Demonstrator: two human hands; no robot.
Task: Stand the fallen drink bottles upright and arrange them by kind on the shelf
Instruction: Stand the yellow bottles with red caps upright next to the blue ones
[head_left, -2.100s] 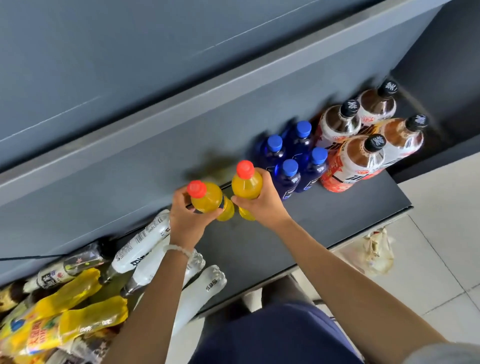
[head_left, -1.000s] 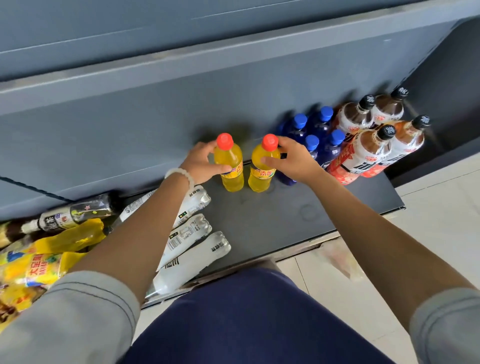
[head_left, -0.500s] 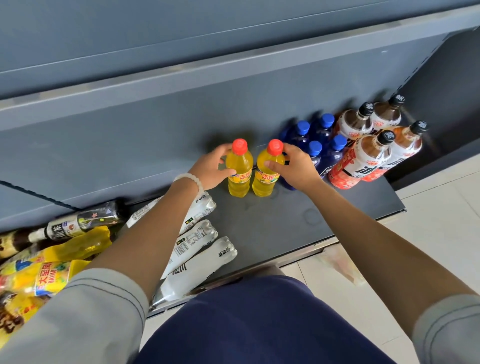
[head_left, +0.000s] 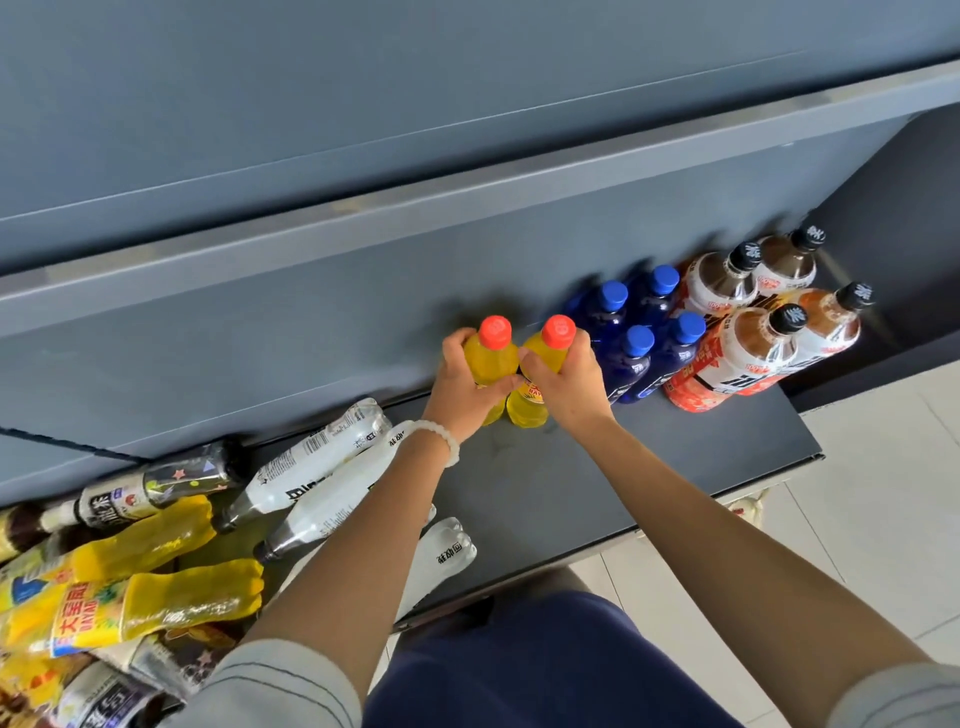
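Orange bottles (head_left: 524, 374) gripped, blue bottles (head_left: 636, 338) beside.

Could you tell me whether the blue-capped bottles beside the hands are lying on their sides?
No, the four blue-capped bottles stand upright on the shelf, caps up, just right of the right hand.

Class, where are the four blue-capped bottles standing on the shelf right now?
In the head view, the blue-capped bottles stand upright right of centre, between the yellow bottle gripped by the right hand and the black-capped bottles.
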